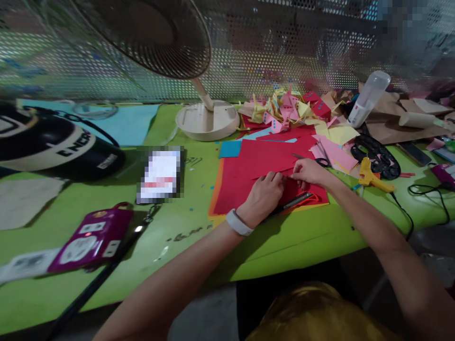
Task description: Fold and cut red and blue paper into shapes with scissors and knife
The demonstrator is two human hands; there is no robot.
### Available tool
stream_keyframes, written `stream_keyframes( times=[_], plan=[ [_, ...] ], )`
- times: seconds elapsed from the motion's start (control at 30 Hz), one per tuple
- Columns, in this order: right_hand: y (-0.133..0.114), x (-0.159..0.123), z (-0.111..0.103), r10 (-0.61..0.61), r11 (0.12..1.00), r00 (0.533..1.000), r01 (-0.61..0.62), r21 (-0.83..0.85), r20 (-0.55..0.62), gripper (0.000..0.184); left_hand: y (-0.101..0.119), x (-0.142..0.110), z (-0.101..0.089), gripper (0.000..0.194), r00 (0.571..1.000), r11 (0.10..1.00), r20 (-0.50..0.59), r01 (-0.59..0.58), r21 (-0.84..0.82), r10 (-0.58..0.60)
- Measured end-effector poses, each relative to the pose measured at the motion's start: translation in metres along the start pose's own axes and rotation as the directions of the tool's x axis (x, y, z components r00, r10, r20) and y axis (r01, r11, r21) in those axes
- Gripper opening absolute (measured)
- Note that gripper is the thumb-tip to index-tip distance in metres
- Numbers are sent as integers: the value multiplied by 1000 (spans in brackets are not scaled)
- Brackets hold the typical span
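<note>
A stack of red paper sheets (pixel 241 177) lies on the green table, with orange and yellow edges showing beneath it. My left hand (pixel 263 196), a pale band at its wrist, rests on the stack with its fingers curled down onto red paper. Close by on the right, my right hand (pixel 307 171) pinches at red paper. The exact piece between the two hands is partly hidden by the fingers. A black and orange utility knife (pixel 296 202) lies on the sheets just below the hands. Beyond my right hand are scissors (pixel 323 161) on pink paper (pixel 341 158).
A fan (pixel 208 121) stands behind the stack, beside a heap of folded paper pieces (pixel 289 106). To the right are a clear bottle (pixel 369 99), a black tray (pixel 377 156) and a yellow glue gun (pixel 375 177). A phone (pixel 159 175) and a purple power strip (pixel 94 237) lie left.
</note>
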State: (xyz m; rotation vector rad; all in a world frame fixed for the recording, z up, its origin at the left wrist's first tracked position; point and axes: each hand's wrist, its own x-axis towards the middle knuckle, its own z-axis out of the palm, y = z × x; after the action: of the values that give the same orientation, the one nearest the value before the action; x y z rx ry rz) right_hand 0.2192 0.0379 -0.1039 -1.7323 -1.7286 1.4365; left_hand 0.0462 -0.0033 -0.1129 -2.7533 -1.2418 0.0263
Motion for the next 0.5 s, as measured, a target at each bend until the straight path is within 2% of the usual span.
stream_keyframes(
  times=[0.17, 0.3, 0.5],
  plan=[
    [-1, -6, -10, 57, 993, 998, -58, 99, 21, 27, -1, -1, 2, 34, 1000, 1000, -20, -1, 10, 1],
    [1, -9, -17, 84, 990, 996, -83, 112, 2, 28, -2, -1, 2, 35, 1000, 1000, -27, 8, 10, -8],
    [13, 2, -13, 5, 989, 1000, -6, 146, 12, 24, -2, -1, 1, 33, 1000, 999, -9, -1, 40, 1]
  ],
)
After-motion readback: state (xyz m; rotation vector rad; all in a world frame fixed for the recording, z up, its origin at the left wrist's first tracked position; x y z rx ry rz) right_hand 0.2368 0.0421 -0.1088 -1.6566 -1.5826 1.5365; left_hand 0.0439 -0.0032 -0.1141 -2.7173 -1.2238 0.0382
